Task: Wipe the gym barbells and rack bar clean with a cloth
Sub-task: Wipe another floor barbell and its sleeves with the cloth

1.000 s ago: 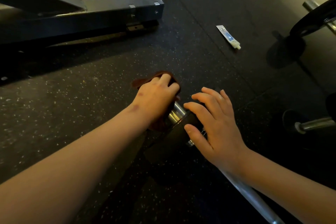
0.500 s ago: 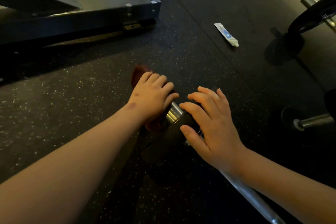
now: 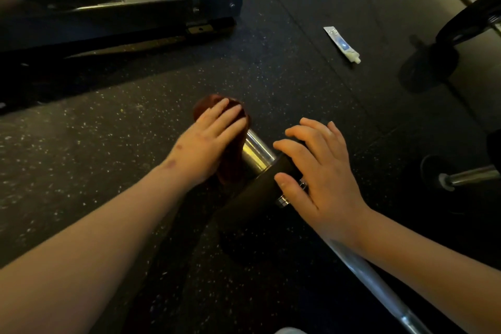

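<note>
Barbell (image 3: 360, 268) lies on the floor (image 3: 81, 171) from near right, right hand (image 3: 322, 171) resting spread-fingered on its black plate (image 3: 252, 195), likely to stop rolling, while beyond, left hand (image 3: 208, 141) presses the cloth (image 3: 230, 168) flat-fingered over the sleeve (image 3: 256, 150) end

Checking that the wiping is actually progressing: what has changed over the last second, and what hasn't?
The left hand slid the cloth outward along the chrome sleeve, away from the black plate, baring more chrome; its fingers now lie flatter on the cloth. Nothing was picked up or released. The right hand stays on the plate; the tube on the floor is unmoved.
</note>
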